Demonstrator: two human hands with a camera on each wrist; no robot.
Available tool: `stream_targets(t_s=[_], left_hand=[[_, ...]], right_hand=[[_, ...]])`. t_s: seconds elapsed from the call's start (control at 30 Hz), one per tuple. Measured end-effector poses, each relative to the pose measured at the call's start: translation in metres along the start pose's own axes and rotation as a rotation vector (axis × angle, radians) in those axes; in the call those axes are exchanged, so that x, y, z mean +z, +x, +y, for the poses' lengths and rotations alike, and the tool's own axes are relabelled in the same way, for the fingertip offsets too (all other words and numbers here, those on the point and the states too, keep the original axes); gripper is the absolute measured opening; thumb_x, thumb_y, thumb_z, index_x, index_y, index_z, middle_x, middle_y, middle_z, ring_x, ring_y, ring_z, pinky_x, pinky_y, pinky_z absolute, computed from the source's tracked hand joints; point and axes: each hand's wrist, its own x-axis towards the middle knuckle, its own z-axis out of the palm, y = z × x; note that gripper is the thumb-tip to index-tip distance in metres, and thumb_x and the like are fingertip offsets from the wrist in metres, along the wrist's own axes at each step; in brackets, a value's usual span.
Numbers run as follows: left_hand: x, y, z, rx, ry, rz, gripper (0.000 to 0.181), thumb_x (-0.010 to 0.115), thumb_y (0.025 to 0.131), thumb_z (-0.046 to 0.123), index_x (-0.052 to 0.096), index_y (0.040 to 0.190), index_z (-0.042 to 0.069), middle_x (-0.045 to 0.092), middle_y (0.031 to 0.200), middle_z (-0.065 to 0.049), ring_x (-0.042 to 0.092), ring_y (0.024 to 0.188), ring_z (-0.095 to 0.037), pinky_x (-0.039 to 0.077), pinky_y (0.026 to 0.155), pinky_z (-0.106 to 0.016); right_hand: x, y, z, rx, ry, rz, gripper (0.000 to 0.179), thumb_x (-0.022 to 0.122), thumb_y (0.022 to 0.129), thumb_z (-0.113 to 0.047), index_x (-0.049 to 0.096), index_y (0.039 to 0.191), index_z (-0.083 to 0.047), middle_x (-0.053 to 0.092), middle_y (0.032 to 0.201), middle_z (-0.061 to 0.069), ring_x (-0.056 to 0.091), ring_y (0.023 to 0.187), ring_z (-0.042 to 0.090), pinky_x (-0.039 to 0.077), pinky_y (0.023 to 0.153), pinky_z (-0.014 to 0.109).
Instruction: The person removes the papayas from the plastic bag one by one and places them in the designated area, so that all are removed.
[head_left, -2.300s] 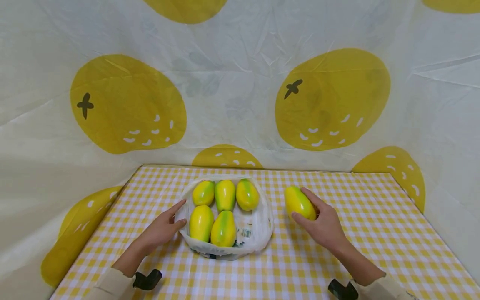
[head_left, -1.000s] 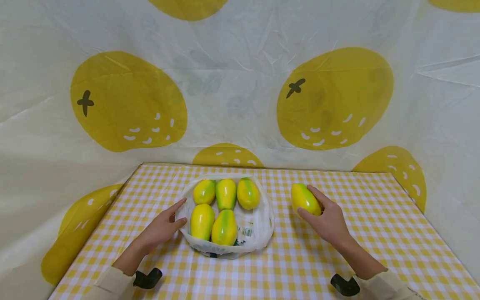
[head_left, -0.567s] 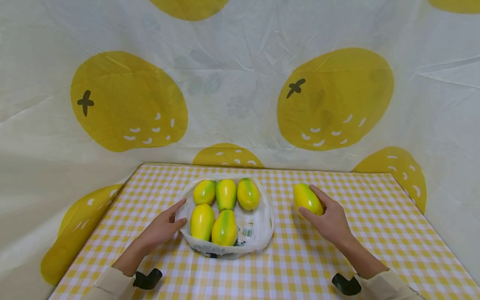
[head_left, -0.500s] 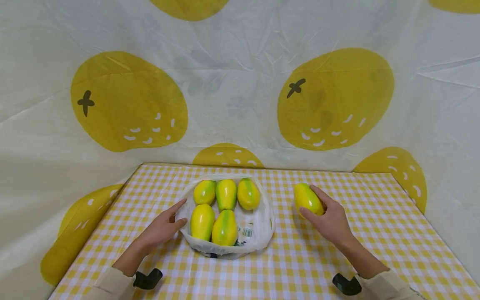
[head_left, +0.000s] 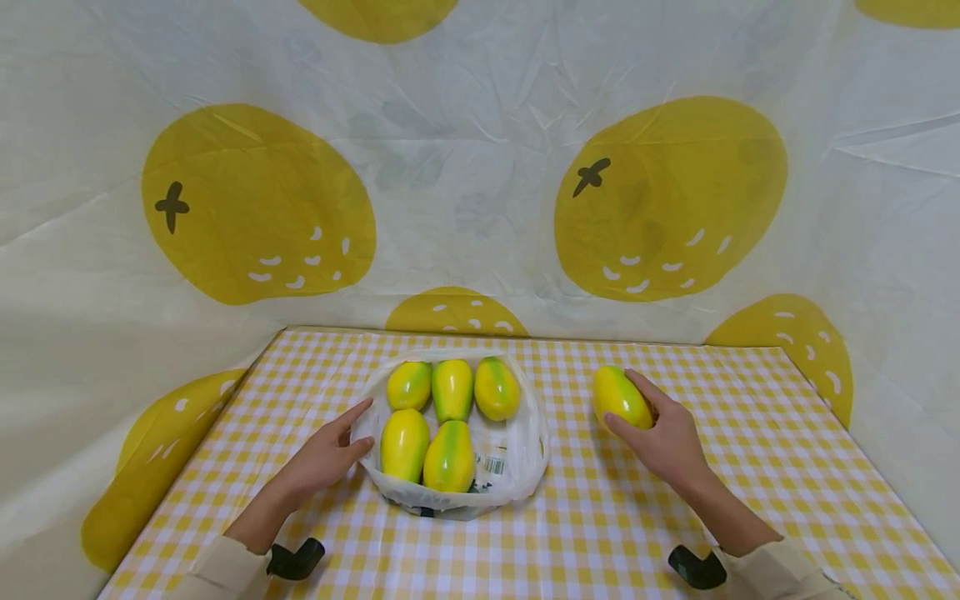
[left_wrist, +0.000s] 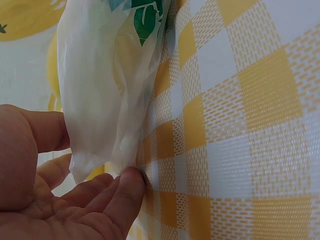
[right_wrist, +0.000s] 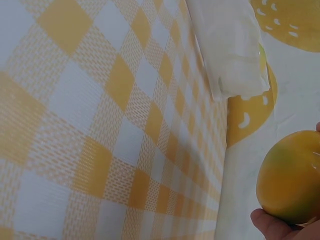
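Note:
A white plastic bag (head_left: 528, 475) with its mouth rolled open stands left of centre on the table in the head view. Several glossy yellow-green mangoes (head_left: 448, 457) lie inside it, in two rows. My left hand (head_left: 324, 458) is at the bag's left side, thumb and forefinger spread, fingertips right at the rim. Close up in the left wrist view, its fingers (left_wrist: 131, 182) reach the lower edge of the bag (left_wrist: 100, 100). To the right of the bag, my right hand (head_left: 667, 442) grips another mango (head_left: 621, 396) between thumb and fingers, above the cloth.
A yellow-and-white checked cloth (head_left: 750, 450) covers the table. Behind it hangs a pale sheet (head_left: 465, 183) printed with large yellow fruit. Black curved wrist pieces (head_left: 296, 558) sit at both sleeves. A barcode (head_left: 493, 465) shows at the bag's bottom.
My right hand has drifted rightward with the mango, a little farther from the bag. The left hand, the bag and the mangoes in it stay about where they were.

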Motion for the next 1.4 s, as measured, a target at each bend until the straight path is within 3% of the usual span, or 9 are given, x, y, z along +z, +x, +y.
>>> stream_targets(t_s=[0.6, 0.87, 1.4], left_hand=[[0.000, 0.000, 0.000, 0.013, -0.007, -0.002, 0.070, 0.057, 0.108, 0.028, 0.023, 0.168, 0.022, 0.023, 0.172, -0.022, 0.028, 0.158, -0.043, 0.033, 0.123, -0.063], [0.000, -0.001, 0.000, 0.016, -0.010, 0.000, 0.070, 0.057, 0.108, 0.028, 0.023, 0.168, 0.021, 0.025, 0.172, -0.022, 0.030, 0.158, -0.042, 0.034, 0.123, -0.062], [0.000, 0.000, -0.001, 0.011, -0.010, 0.005, 0.070, 0.057, 0.107, 0.028, 0.023, 0.168, 0.022, 0.024, 0.173, -0.021, 0.029, 0.158, -0.043, 0.033, 0.124, -0.062]], right_hand=[[-0.002, 0.003, 0.009, -0.012, -0.015, 0.027, 0.072, 0.074, 0.096, -0.027, 0.045, 0.158, -0.005, 0.063, 0.135, 0.032, 0.065, 0.101, 0.036, 0.053, 0.072, 0.029], [-0.007, 0.004, 0.012, 0.007, -0.027, 0.020, 0.074, 0.073, 0.097, -0.030, 0.042, 0.159, -0.005, 0.058, 0.142, 0.033, 0.065, 0.106, 0.039, 0.052, 0.073, 0.025], [-0.015, 0.007, 0.021, 0.022, -0.048, 0.039, 0.075, 0.073, 0.097, -0.031, 0.042, 0.159, -0.004, 0.059, 0.140, 0.034, 0.065, 0.105, 0.040, 0.051, 0.071, 0.025]])
